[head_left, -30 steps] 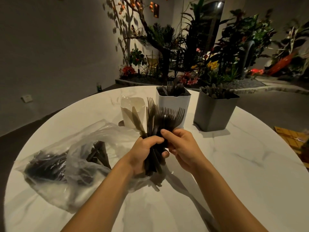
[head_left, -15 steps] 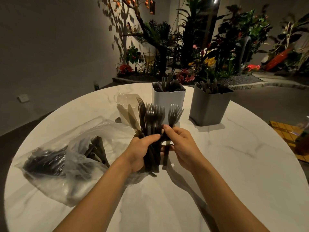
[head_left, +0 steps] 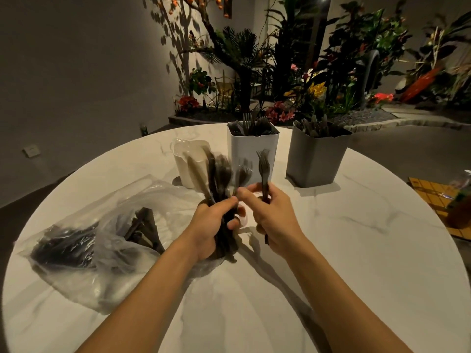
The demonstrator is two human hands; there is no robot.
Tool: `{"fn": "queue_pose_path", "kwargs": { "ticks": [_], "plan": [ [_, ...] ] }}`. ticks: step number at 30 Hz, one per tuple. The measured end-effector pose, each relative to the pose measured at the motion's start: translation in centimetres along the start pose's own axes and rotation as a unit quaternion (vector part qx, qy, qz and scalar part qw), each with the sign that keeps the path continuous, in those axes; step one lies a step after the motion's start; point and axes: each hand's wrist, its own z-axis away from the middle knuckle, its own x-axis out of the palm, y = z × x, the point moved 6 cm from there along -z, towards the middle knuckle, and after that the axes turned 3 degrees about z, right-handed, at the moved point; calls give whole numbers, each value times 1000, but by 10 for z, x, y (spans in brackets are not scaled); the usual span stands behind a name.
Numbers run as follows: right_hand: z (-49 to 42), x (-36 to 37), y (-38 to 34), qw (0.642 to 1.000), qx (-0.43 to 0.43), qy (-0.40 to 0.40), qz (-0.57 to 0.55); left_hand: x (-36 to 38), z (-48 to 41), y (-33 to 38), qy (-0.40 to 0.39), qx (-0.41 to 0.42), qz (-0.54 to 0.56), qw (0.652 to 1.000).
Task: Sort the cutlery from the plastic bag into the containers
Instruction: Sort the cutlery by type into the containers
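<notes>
My left hand (head_left: 212,226) grips a bundle of dark plastic cutlery (head_left: 219,174) upright over the table, its tops blurred. My right hand (head_left: 271,216) holds a few dark forks (head_left: 263,165) apart from the bundle, tines up. A clear plastic bag (head_left: 84,240) with more dark cutlery lies at the left. Behind my hands stand three containers: a cream one (head_left: 187,159), a white one (head_left: 251,145) with forks in it, and a grey one (head_left: 314,156) with cutlery in it.
The round white marble table (head_left: 344,263) ends close behind the containers. A yellow patterned object (head_left: 438,197) sits off the table's right edge. Plants and flowers (head_left: 293,80) fill the background.
My right hand has pulled a few forks out of the bundle and moved them right. My left hand still holds the rest, which has shifted slightly left.
</notes>
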Motion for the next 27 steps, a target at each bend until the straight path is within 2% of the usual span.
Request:
{"fn": "queue_pose_path", "kwargs": {
  "ticks": [6, 9, 14, 19, 22, 27],
  "plan": [
    [4, 7, 8, 998, 35, 11, -42, 13, 10, -3, -109, -35, -49, 992],
    [5, 11, 11, 993, 65, -22, -93, 15, 11, -4, -136, -41, -23, 990],
    [4, 9, 4, 988, 56, -76, -120, 15, 11, -3, -128, -17, -2, 992],
    [4, 6, 3, 988, 68, -57, -125, 15, 10, -2, -113, -2, -9, 994],
    [6, 7, 2, 988, 59, -56, -134, 19, 14, 1, -130, 9, -8, 991],
    [10, 12, 5, 985, 62, -55, -153, 22, 17, 0, -143, 11, -65, 988]
  ]
}}
